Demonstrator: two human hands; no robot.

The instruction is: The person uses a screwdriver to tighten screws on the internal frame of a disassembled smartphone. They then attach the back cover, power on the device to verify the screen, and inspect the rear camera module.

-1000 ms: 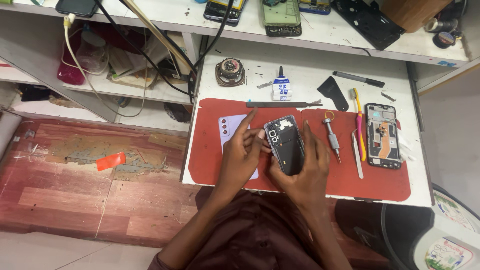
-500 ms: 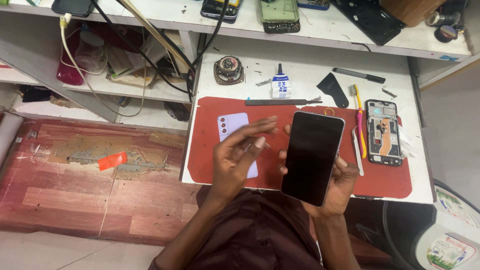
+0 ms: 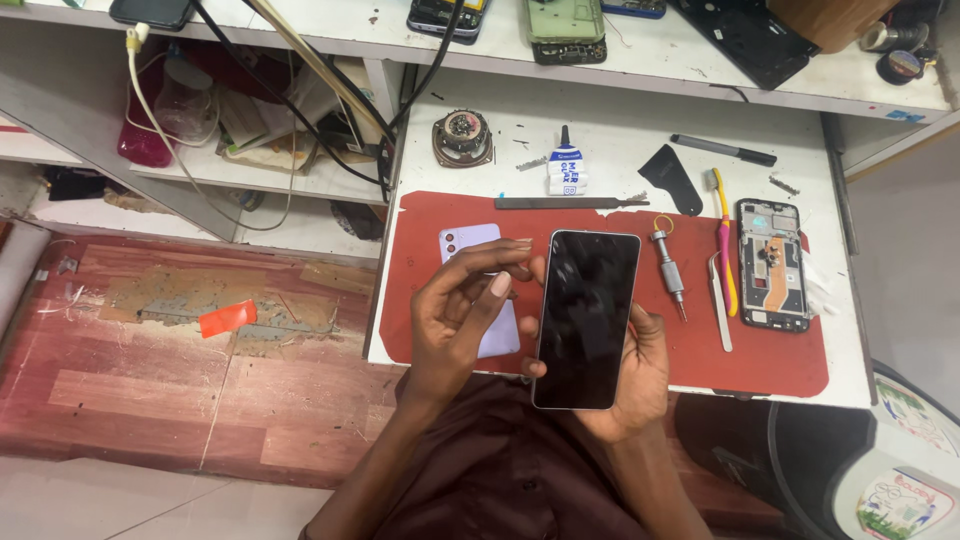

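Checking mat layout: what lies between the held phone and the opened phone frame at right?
In the head view: between phone and frame lie a screwdriver, tweezers and a toothbrush.

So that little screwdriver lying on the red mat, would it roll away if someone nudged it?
Probably a bit. The screwdriver has a round metal barrel, so a sideways push could roll it, though the red mat looks grippy enough to slow it. The ring at its top may also check the roll. It looks stiff and solid, likely heavy for its size.
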